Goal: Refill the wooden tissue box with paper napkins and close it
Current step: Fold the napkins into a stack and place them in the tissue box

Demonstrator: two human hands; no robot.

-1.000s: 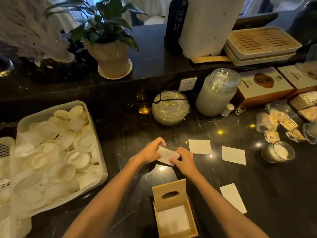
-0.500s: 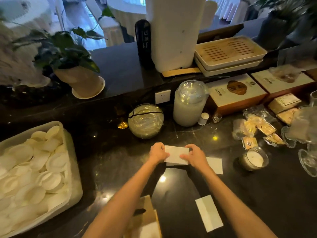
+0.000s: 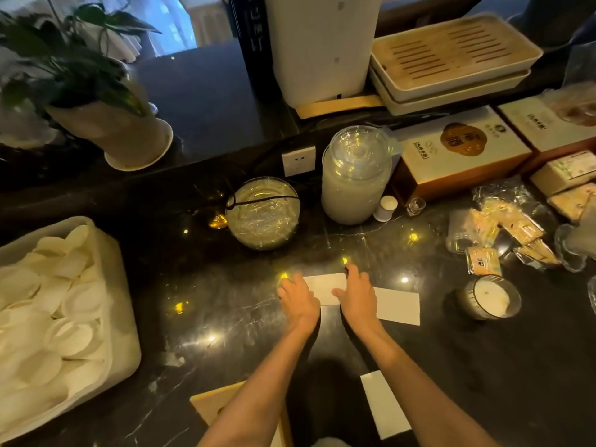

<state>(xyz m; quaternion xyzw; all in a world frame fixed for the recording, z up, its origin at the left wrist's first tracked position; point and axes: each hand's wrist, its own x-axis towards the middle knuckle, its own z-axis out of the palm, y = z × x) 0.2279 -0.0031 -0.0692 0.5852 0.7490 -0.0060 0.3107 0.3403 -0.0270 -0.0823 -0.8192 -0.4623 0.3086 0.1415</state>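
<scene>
Both arms reach forward over the dark counter (image 3: 200, 321). The left hand (image 3: 298, 301) lies palm-down, fingers spread flat on the left end of a white napkin (image 3: 324, 287); the right hand (image 3: 354, 293) presses its other end, seemingly pinning rather than gripping. The wooden tissue box (image 3: 211, 406) sits below, under the left forearm.

Bare dark countertop (image 3: 225, 317) lay open left of the hands, bounded by the white bin of dishes (image 3: 122, 304). Behind stood the film-covered bowl (image 3: 263, 212) and glass jar (image 3: 354, 175); the candle glass (image 3: 490, 298) blocked the right.
</scene>
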